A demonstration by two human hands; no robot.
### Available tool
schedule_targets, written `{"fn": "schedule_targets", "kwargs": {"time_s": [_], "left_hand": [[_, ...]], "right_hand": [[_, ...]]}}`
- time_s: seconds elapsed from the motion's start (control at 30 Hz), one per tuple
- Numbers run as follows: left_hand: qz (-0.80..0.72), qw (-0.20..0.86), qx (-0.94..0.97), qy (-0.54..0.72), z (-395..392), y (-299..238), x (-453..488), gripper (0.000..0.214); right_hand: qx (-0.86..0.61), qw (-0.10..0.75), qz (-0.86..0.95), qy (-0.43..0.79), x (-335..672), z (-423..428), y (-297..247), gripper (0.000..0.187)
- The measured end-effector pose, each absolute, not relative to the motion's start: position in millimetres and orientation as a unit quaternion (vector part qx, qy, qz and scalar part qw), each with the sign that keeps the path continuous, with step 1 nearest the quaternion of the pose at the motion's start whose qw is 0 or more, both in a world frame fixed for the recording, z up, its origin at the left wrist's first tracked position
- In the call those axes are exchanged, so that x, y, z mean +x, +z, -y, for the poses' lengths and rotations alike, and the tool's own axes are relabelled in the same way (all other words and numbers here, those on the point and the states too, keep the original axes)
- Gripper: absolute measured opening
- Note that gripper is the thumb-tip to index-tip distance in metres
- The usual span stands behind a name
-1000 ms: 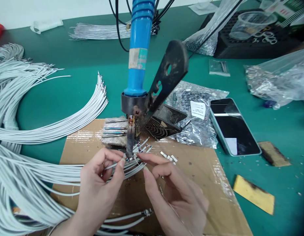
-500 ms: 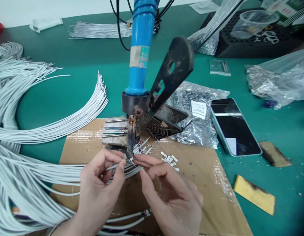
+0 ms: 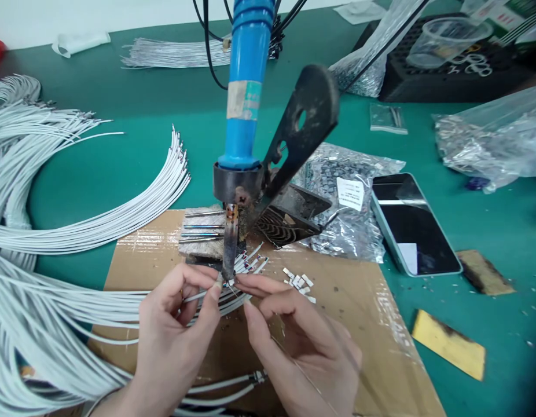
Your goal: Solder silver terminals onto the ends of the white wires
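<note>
A blue-handled soldering iron points down in a black stand, its tip low between my hands. My left hand pinches a white cable between thumb and forefinger, with the cable's end at the iron's tip. From the right, my right hand is closed on a thin solder wire, which trails down across the palm. A small white piece sits right under the tip; the joint itself is too small to make out.
White cable bundles fill the left side. Small white pieces lie on the cardboard. To the right are a parts bag, a phone and a yellow sponge. A pad with metal rods lies behind the iron.
Both hands stay at the iron's tip with almost no movement. The right thumb has shifted slightly left, and the iron and its stand appear a few pixels further left.
</note>
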State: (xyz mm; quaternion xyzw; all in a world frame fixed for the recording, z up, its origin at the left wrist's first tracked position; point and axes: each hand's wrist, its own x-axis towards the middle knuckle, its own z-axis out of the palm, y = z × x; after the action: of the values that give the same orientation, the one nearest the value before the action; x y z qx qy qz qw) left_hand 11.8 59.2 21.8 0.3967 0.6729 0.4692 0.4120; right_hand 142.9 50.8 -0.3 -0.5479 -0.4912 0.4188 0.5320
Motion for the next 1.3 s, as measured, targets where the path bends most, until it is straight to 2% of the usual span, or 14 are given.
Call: {"fn": "schedule_targets", "kwargs": {"time_s": [1.3], "left_hand": [[-0.634,0.428,0.444,0.466,-56.5,10.1,1.4,0.014]], "right_hand": [[-0.536,0.55,0.512,0.384,142.2,-51.2,-3.8,0.021]]}}
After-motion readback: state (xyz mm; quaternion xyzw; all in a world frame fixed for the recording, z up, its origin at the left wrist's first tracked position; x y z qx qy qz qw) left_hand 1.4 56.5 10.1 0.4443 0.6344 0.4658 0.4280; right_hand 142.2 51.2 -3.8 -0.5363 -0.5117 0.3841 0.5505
